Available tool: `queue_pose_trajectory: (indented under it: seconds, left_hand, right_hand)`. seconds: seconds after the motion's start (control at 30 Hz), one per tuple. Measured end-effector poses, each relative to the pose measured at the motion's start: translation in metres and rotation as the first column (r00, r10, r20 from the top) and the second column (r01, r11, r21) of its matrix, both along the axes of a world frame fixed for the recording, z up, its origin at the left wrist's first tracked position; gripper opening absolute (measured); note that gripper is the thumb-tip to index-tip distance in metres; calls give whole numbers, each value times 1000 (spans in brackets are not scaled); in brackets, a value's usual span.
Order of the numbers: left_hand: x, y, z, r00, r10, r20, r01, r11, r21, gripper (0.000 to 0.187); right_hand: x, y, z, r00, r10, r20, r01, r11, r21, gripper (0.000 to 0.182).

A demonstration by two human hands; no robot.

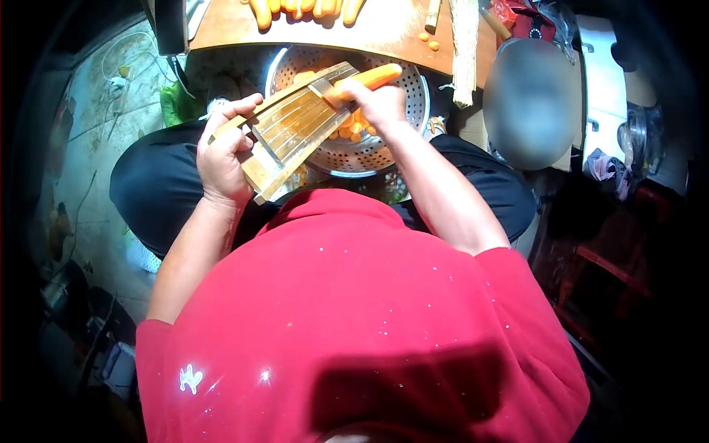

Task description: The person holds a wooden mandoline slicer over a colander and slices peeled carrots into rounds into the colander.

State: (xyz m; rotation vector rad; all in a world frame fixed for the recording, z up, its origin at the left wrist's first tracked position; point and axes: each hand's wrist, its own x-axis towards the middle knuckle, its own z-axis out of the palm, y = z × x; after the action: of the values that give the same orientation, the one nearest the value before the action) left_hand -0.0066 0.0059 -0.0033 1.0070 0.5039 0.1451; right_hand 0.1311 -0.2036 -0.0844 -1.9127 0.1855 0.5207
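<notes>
My left hand (221, 155) grips the near end of a wooden slicer board (295, 125) that lies tilted across a metal colander (410, 111). My right hand (380, 100) holds a peeled carrot (373, 76) pressed against the board's upper part near its blade. Orange carrot pieces (354, 131) lie in the colander under the board. The colander rests between my knees, above my dark trousers.
A wooden table (384, 33) stands beyond the colander with several whole carrots (306, 9) on it and a few small pieces (428, 40). A blurred-out shape (532, 103) sits at the right. A bare concrete floor (103, 111) lies to the left.
</notes>
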Motion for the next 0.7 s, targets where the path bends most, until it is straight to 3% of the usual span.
queue_pose_trajectory:
  seconds: [0.1, 0.17, 0.2, 0.23, 0.3, 0.37, 0.57, 0.63, 0.7]
  left_hand:
    - [-2, -1, 0, 1000, -12, -7, 12, 1000, 18, 43]
    - [-1, -3, 1, 1000, 7, -11, -8, 999, -35, 43]
    - [-2, -4, 2, 1000, -2, -19, 2, 1000, -15, 43]
    - [-2, -4, 3, 1000, -9, -25, 9, 1000, 6, 43]
    - [-1, -4, -2, 999, -1, -41, 2, 1000, 24, 44]
    - [0, -2, -2, 1000, -8, -27, 9, 999, 33, 45]
    - [-2, -4, 6, 999, -7, -49, 8, 1000, 11, 44]
    - [-2, -4, 3, 999, -25, -45, 27, 999, 42, 44]
    - [-2, -3, -3, 999, -17, -33, 18, 1000, 2, 44]
  right_hand:
    - [-45, 22, 42, 990, 140, 20, -141, 968, 207, 46]
    - [-55, 26, 52, 959, 216, 186, -260, 929, 263, 46]
    - [-50, 26, 48, 990, 133, 55, -143, 956, 258, 48]
    - [-34, 18, 28, 993, 74, 97, -87, 987, 133, 45]
    - [-7, 7, 13, 1000, -13, 9, 14, 998, -67, 44]
    - [10, -5, -25, 1000, -28, 11, 29, 994, -106, 45]
    - [-58, 26, 48, 959, 188, 213, -240, 937, 254, 49]
    - [-45, 20, 35, 993, 81, 90, -97, 978, 187, 49]
    - [-18, 9, 29, 998, 63, -32, -64, 997, -45, 50]
